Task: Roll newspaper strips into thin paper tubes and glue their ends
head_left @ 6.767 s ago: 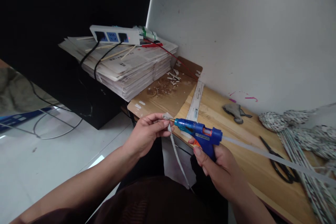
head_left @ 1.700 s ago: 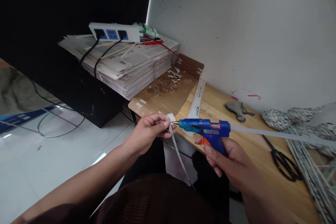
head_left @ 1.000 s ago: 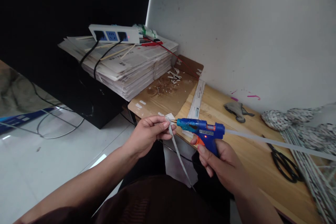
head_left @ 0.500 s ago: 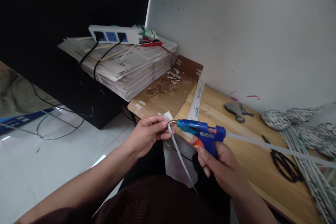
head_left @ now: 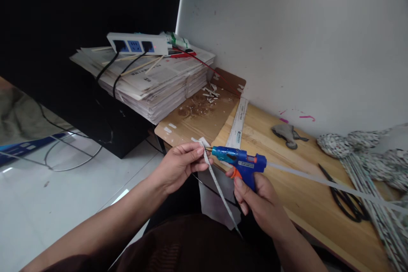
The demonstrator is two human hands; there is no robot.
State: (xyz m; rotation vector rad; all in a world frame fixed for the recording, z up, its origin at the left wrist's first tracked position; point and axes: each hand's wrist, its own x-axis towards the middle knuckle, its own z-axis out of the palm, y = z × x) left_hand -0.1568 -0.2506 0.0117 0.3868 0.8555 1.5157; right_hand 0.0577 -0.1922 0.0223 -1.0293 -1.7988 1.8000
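Note:
My left hand [head_left: 181, 163] pinches the upper end of a narrow rolled paper strip [head_left: 219, 189], which hangs down toward my lap. A blue glue gun [head_left: 240, 160] with an orange trigger is gripped in my right hand [head_left: 255, 195]. Its metal nozzle points left and meets the paper just beside my left fingertips; whether it touches is hard to tell. Out of the gun's back runs a long, translucent glue stick [head_left: 312, 175] toward the right edge.
A newspaper stack [head_left: 172, 89] bears a power strip [head_left: 137, 44] with two black plugs. On the wooden table [head_left: 264, 131] lie a printed paper strip [head_left: 237, 123], a grey cloth-like piece [head_left: 287, 134], black scissors [head_left: 347, 204], paper rods [head_left: 366, 187] and braided paper bundles [head_left: 360, 144].
My right hand and the glue gun have shifted left, and the nozzle is nearer to my left fingers. My left hand has barely moved, still on the strip.

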